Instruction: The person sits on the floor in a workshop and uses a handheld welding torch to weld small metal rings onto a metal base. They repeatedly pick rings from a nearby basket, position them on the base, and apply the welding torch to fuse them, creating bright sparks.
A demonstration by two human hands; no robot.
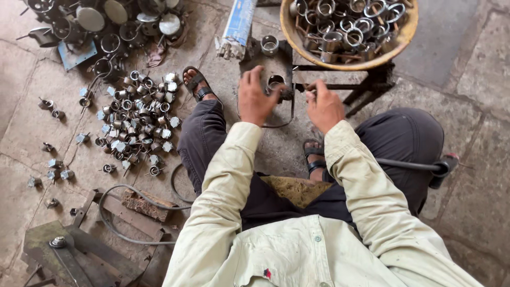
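while seated, both hands (pixel 256 97) (pixel 324 106) reach the jig (pixel 273 66).

Stone floor (pixel 467 175): heap of metal rings (pixel 135 117), scattered fittings (pixel 53 165), grey hose (pixel 114 223).

Bright, glossy metal rings (pixel 348 24) fill a worn, matt yellowish bowl (pixel 396 53) with a scuffed rim. More shiny metal fittings (pixel 135 114) lie scattered over the rough, stained stone floor (pixel 467 69). The dull, dark steel plate (pixel 263 66) under the left hand (pixel 256 98) looks rusted and grimy; the right hand (pixel 324 106) rests near its blackened iron stand (pixel 366 85). Pale, matt cotton sleeves (pixel 228 175) are creased; dark cloth trousers (pixel 396 141), black rubbery sandals (pixel 197 84) and a smooth grey cable (pixel 114 226) complete the scene.
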